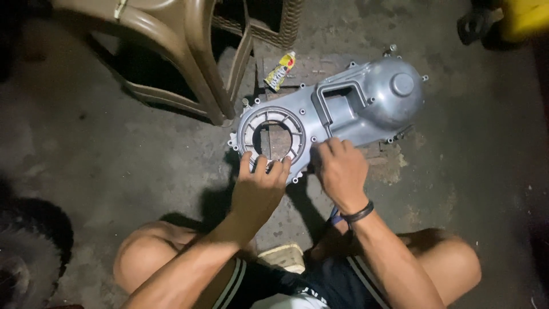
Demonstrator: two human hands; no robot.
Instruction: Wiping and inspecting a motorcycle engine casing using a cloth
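A grey cast-metal engine cover (366,103) lies on the concrete floor in front of me, with a round ribbed opening at its left end and a domed bulge at its right end. My left hand (260,186) rests on the near rim of the round opening, fingers curled over the edge. Beside it my right hand (341,169) presses on the cover's near edge at its middle, fingers bent; whether it holds a small tool is hidden. A dark band sits on my right wrist.
A brown plastic stool (189,51) stands at the back left, one leg close to the cover. A small yellow tube (279,71) lies behind the cover. A yellow container (523,20) is at the top right, a dark tyre (23,252) at the lower left. My knees frame the bottom.
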